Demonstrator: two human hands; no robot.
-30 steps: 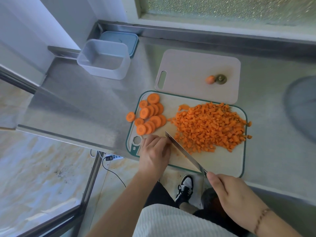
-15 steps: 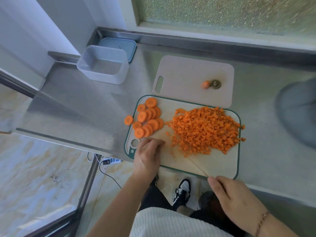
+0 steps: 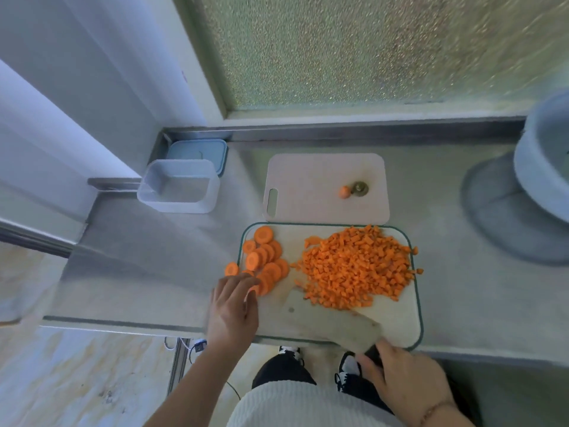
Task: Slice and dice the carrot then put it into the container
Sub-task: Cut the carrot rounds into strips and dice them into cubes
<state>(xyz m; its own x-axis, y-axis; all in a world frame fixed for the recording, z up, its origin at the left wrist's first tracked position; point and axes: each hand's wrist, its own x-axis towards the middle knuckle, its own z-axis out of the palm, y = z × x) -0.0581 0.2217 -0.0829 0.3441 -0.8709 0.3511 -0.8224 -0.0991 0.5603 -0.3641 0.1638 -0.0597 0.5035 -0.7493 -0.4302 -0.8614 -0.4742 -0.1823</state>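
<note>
A green-rimmed cutting board point(image 3: 397, 325) lies at the counter's front edge. A heap of diced carrot point(image 3: 357, 266) covers its right half, and several round carrot slices point(image 3: 264, 257) lie on its left part. One slice point(image 3: 231, 269) sits off the board on the counter. My left hand point(image 3: 234, 309) hovers with fingers stretched toward the nearest slices. My right hand point(image 3: 406, 383) grips the handle of a cleaver point(image 3: 332, 322), whose broad blade lies flat on the board beside the dice. The clear container point(image 3: 178, 186) stands at the back left with nothing in it.
A second, plain cutting board point(image 3: 308, 186) lies behind, carrying the carrot's end pieces point(image 3: 354, 190). A blue lid point(image 3: 197, 149) rests behind the container. A large grey bowl point(image 3: 542, 167) stands at the right. The counter's front edge runs just below my hands.
The cleaver blade has turned from edge-down to lying flat on the board. My left hand has opened and moved left toward the slices. The view has tilted upward.
</note>
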